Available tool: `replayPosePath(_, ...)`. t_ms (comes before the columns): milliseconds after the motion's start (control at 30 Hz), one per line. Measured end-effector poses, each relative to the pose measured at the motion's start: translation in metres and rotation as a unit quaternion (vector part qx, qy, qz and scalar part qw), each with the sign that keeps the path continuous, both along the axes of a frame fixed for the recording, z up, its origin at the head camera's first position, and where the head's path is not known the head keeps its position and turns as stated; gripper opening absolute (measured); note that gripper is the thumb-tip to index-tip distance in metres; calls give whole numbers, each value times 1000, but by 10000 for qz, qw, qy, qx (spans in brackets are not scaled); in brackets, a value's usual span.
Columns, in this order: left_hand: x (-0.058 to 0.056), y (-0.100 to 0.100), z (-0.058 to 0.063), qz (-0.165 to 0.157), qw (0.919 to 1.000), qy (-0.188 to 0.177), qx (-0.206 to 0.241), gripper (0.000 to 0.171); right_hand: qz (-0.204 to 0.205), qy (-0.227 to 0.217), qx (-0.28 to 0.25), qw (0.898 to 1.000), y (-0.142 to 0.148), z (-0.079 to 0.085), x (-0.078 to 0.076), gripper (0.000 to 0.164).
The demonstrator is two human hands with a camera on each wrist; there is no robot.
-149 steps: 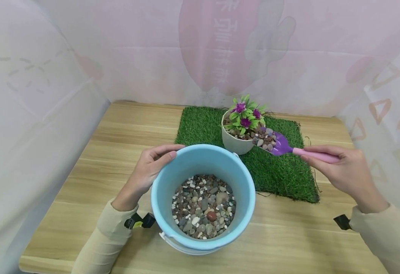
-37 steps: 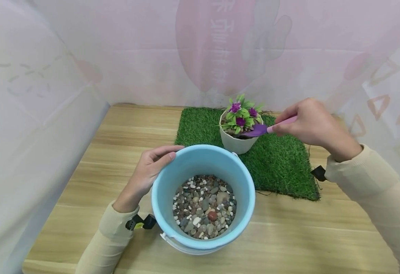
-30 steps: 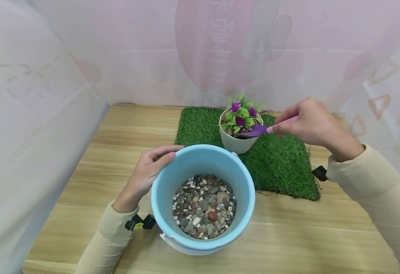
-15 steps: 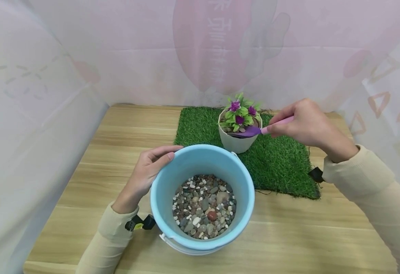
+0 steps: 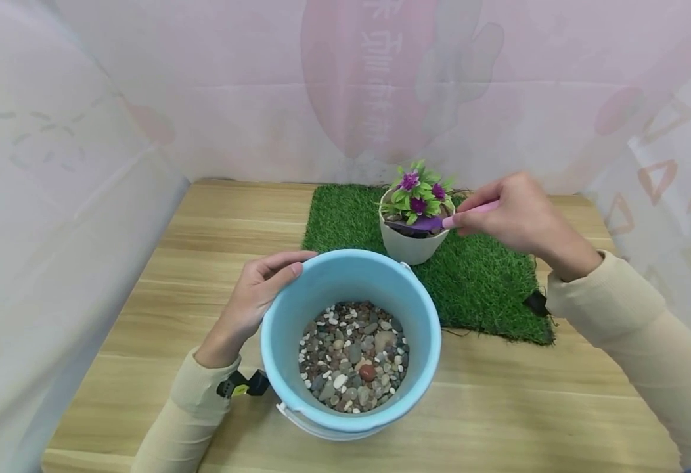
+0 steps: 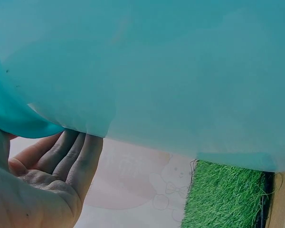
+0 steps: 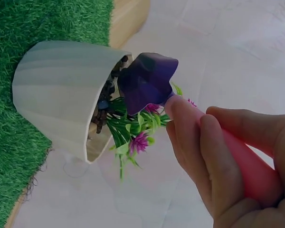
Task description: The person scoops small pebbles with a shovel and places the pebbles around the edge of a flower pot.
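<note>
A light blue bucket [image 5: 274, 348] with pebbles [image 5: 354, 355] in its bottom stands on the table. My left hand [image 5: 257, 299] grips its rim at the left, thumb over the edge and fingers along the outer wall, as the left wrist view also shows. Beyond the bucket is a white flowerpot [image 5: 410, 248] with a purple-flowered plant [image 5: 416, 190]. My right hand [image 5: 513, 213] holds the pink handle of a garden trowel [image 7: 147, 80]. Its purple blade is tilted over the pot's front edge, beside the stems. Dark stones [image 7: 104, 104] show inside the pot.
A green artificial grass mat [image 5: 487, 289] lies under the pot. The wooden table [image 5: 203, 230] reaches back to pale printed cloth walls [image 5: 251, 85]. The bucket's white handle [image 5: 322, 430] hangs down in front.
My right hand brought the stone-laden trowel over the pot and tipped it; no load shows on the blade. Lately the trowel shifted slightly left. My left hand and the bucket stayed put.
</note>
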State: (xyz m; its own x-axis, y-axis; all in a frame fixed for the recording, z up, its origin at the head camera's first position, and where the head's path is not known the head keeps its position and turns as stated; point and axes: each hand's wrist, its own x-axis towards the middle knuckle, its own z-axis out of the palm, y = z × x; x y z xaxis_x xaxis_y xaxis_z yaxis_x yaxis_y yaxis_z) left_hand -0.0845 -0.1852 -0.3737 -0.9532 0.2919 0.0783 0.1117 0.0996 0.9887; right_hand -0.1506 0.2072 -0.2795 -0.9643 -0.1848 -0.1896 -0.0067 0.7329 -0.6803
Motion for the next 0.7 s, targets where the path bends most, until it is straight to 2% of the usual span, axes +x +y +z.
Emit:
replayPosePath(233,2,-1,6,-66,10000,-31,46,37,-192,-277,-54,9994,2,4,5,38)
replayPosePath(300,2,0,6,-97,9999,-36,75,37,-215,-420,-85,9989,8,6,8,44)
replayPosePath(400,2,0,7,-119,9998,-52,131,37,-228,-470,144,9985,19,14,15,53)
replayPosePath(533,2,1,10,-100,9997,-70,216,36,-170,-193,446,9987,33,25,25,57)
replayPosePath(700,4,0,12,-60,9997,-117,224,36,-13,237,502,9985,41,32,36,52)
